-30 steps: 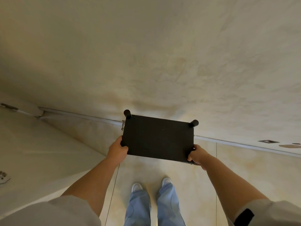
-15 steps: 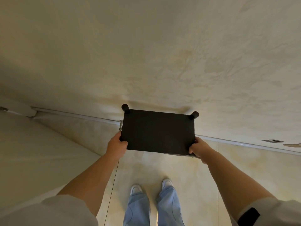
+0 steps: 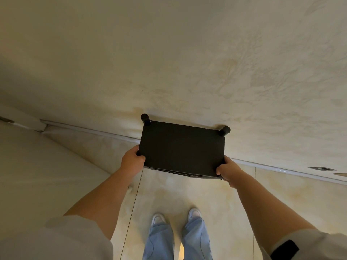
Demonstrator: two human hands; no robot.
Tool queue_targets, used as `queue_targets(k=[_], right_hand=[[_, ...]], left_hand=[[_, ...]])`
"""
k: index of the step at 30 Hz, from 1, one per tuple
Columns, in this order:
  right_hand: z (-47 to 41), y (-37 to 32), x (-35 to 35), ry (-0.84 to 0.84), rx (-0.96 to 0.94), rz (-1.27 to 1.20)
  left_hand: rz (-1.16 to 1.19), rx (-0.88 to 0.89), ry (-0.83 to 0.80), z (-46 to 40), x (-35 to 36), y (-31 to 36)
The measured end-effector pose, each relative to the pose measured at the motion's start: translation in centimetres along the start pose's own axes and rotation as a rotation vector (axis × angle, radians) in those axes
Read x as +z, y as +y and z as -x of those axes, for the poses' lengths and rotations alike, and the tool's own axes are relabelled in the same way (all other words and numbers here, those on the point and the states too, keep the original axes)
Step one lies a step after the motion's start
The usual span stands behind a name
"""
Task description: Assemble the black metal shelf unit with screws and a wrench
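Observation:
The black metal shelf unit (image 3: 182,147) is seen from above, its flat top toward me and two round post ends sticking up at its far corners. It is close to the cream wall, above the tiled floor. My left hand (image 3: 131,160) grips its near left corner, fingers curled round the edge. My right hand (image 3: 226,170) grips the near right corner the same way. Lower shelves show as thin edges under the near side. No screws or wrench are in view.
A cream marbled wall (image 3: 187,62) fills the upper view, with a pale skirting strip (image 3: 93,130) along its foot. A second wall or door (image 3: 37,175) closes the left. My feet in white shoes (image 3: 176,217) stand on the beige floor tiles behind the shelf.
The shelf unit has moved away from me toward the wall, both hands keeping the same grip on its near corners.

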State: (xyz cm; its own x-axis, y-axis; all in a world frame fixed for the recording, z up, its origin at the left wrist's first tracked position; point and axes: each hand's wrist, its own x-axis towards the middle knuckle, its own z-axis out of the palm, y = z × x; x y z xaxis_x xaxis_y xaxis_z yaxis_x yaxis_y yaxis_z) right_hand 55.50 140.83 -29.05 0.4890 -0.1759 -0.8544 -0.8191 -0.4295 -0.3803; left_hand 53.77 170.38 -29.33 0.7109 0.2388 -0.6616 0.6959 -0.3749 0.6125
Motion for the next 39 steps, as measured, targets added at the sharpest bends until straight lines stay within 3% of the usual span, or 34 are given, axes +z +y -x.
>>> queue_targets(k=[30,36,39], right_hand=[[0.1,-3.5,5.2,-0.015,-0.01,0.023],[1.0,-3.9,5.2,-0.021,-0.002,-0.026],[1.9,-4.1,5.0,-0.003,-0.032,-0.006]], left_hand=[[-0.092,0.057,0.045,-1.9,-5.6,-1.5],[-0.396,0.149,0.192,-1.5,-4.7,-0.7],[-0.567,0.146,0.139,-1.2,-4.2,0.0]])
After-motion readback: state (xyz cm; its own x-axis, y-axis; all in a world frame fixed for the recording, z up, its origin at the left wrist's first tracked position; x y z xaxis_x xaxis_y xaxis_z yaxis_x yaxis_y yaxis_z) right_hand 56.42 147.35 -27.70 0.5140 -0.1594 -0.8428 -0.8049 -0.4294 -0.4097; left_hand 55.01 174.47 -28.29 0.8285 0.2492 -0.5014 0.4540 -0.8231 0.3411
